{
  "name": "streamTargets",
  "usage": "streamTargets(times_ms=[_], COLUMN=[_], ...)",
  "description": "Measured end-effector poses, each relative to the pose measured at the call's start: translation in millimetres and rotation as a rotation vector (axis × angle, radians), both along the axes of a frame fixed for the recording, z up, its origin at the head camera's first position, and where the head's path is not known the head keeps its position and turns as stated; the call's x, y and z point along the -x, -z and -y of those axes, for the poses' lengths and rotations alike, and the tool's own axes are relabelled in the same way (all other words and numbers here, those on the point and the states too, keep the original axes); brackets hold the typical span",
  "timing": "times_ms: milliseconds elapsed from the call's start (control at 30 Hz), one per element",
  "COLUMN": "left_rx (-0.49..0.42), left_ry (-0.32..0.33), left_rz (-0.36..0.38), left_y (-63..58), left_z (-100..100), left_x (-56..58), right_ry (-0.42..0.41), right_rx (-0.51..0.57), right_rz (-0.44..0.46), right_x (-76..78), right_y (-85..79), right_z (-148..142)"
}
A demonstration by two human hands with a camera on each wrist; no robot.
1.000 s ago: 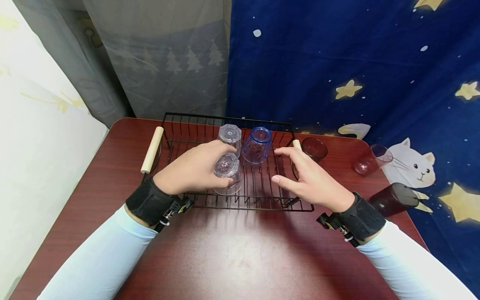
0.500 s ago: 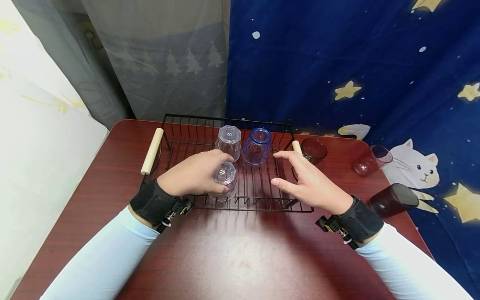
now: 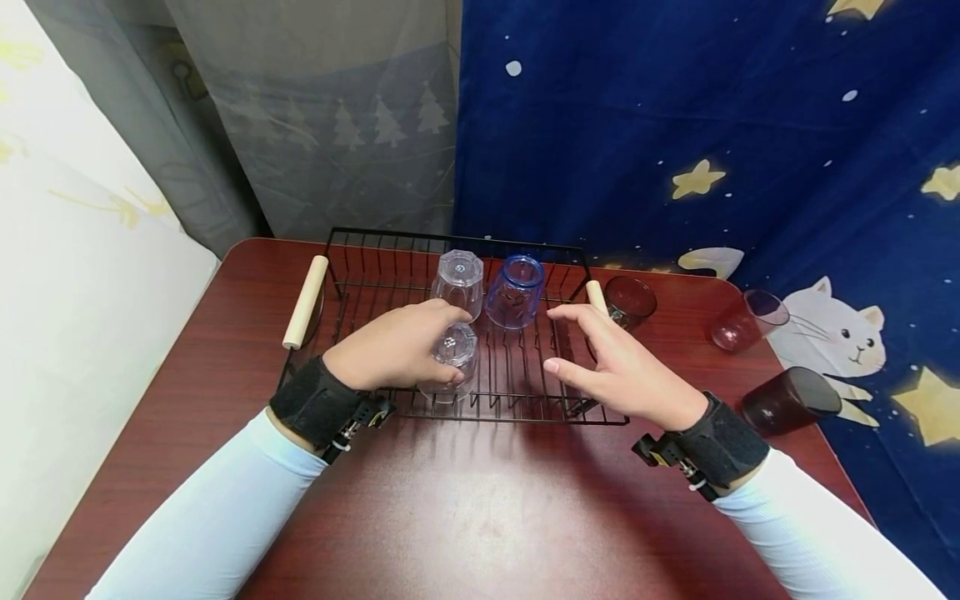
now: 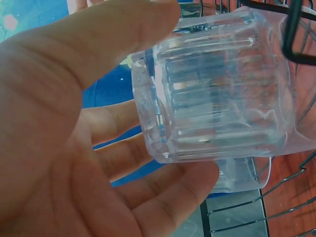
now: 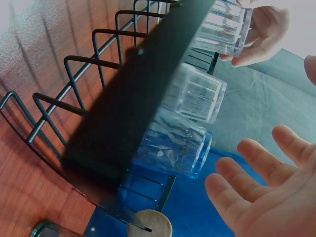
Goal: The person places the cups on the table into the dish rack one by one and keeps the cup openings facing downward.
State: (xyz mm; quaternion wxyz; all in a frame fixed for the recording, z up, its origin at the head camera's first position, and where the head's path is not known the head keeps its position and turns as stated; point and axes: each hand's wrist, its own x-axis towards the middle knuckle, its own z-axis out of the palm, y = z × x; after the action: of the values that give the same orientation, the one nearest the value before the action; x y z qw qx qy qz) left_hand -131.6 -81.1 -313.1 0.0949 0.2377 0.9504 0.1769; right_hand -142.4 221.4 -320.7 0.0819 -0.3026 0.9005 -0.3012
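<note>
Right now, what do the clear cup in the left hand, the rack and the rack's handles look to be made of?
Clear cup in the left hand: see-through and ribbed with glossy highlights, glass or hard plastic; cannot tell which. Rack: thin black wire, likely coated metal with a dull finish. Handles: pale, matte round bars, probably unfinished wood.

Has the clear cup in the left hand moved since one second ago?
Yes. The clear cup held by the left hand went down into the black rack; against the upturned clear cup behind, it now sits lower.
</note>
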Motion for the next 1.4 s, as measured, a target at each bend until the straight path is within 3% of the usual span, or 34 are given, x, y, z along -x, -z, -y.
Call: streamTargets(times_ms=[267,533,633,733,833,933,1067,1167,1267,1400], left_rx=[-0.022,-0.116,-0.181,-0.229,-0.235,-0.229,-0.236,-0.246,-0.232,-0.191], left_ry=[0.003,-0.008,-0.017,-0.025,-0.037,-0.047,-0.059,-0.078,-0.101,-0.117], left_rz=[-0.004,-0.057,-0.114,-0.193,-0.242,-0.262,-0.291,-0.298,-0.305,-0.31], left_y=[0.6,-7.2,-10.7,-12.7,-12.3,-11.0,-8.8,-9.5,-11.2,-10.3], left_z=[-1.3,3.3,6.5,9.4,12.1,14.1,16.2,17.5,18.7,19.5], left_x=[1.4,-2.6,-5.1,-8.0,-10.0,-10.9,-11.2,-12.6,-14.5,-16.2], right_ry=[0.004,0.047,0.055,0.06,0.069,0.074,0.1,0.148,0.205,0.268], right_rx=[-0.011,-0.014,-0.016,-0.036,-0.056,-0.053,-0.045,-0.065,-0.12,-0.245], right_rz=[-0.016,-0.055,-0.153,-0.319,-0.475,-0.557,-0.56,-0.498,-0.43,-0.414], right_x=[-1.9,0.8,6.0,12.6,17.4,22.1,32.2,43.2,57.3,77.4], right_y=[-0.4,-4.7,-7.5,-10.4,-13.0,-14.2,-12.5,-10.8,-6.1,6.5], right_z=[-0.3,-3.2,-5.3,-7.9,-10.1,-12.9,-19.5,-27.5,-39.1,-59.2])
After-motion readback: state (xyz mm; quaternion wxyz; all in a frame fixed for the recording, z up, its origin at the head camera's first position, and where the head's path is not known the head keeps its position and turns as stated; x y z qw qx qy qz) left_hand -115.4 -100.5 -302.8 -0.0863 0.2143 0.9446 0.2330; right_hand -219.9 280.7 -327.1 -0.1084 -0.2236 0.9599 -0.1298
